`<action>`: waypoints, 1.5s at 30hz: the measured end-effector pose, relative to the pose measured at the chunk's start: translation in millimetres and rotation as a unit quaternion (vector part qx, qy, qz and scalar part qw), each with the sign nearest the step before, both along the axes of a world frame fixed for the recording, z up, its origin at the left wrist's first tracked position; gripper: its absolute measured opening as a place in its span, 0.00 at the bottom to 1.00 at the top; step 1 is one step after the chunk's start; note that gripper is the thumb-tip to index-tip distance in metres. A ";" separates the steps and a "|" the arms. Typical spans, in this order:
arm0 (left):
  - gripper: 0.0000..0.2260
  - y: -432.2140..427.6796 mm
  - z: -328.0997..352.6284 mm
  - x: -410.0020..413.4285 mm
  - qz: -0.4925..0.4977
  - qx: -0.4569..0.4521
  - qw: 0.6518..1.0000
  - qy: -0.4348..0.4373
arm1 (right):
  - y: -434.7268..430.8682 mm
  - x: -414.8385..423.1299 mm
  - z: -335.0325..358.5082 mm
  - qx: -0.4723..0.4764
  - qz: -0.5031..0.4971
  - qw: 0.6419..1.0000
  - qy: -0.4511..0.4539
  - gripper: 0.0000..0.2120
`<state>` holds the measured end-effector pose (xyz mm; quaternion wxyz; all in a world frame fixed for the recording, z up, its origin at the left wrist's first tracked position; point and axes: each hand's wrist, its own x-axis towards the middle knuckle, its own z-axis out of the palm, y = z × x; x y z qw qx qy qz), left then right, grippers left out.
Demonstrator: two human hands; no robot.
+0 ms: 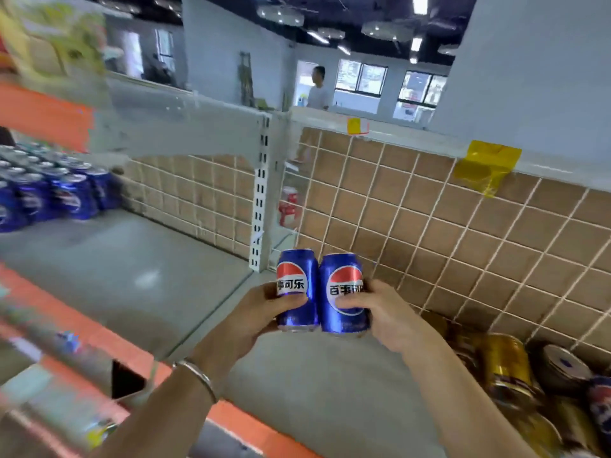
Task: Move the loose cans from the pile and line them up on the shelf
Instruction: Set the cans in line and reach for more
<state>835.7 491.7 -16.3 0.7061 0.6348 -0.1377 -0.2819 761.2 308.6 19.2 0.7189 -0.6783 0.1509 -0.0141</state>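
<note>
Over shelf (132,276), hands (251,314) (393,314) gripping upright cans (297,267) (342,269)

Held left Pepsi can (294,276) and right Pepsi can (344,276) upright, sides touching, blue, logos facing out, just off centre toward 6 o'clock, above grey shelf (132,266). Found pile (506,368) of gold and blue cans tumbled at 4 o'clock; lined-up blue cans (49,193) standing in rows at 9 o'clock.

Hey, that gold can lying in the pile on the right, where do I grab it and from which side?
Grip the gold can round the middle of its body, probably from above: it lies on its side, curved wall bare on top, while other cans crowd its right and near sides.
</note>
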 end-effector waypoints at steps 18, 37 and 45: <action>0.15 313.5 -16.7 101.2 0.230 0.060 0.968 -0.077 | 307.9 152.3 -31.8 0.003 0.115 0.993 -0.040 0.23; 0.18 416.5 -46.4 243.1 0.350 0.079 0.929 -0.086 | 421.6 340.5 -59.0 -0.028 0.150 0.987 -0.040 0.28; 0.27 440.1 -67.9 305.6 0.382 0.053 0.920 -0.073 | 464.1 416.6 -80.9 -0.139 0.091 0.984 -0.070 0.32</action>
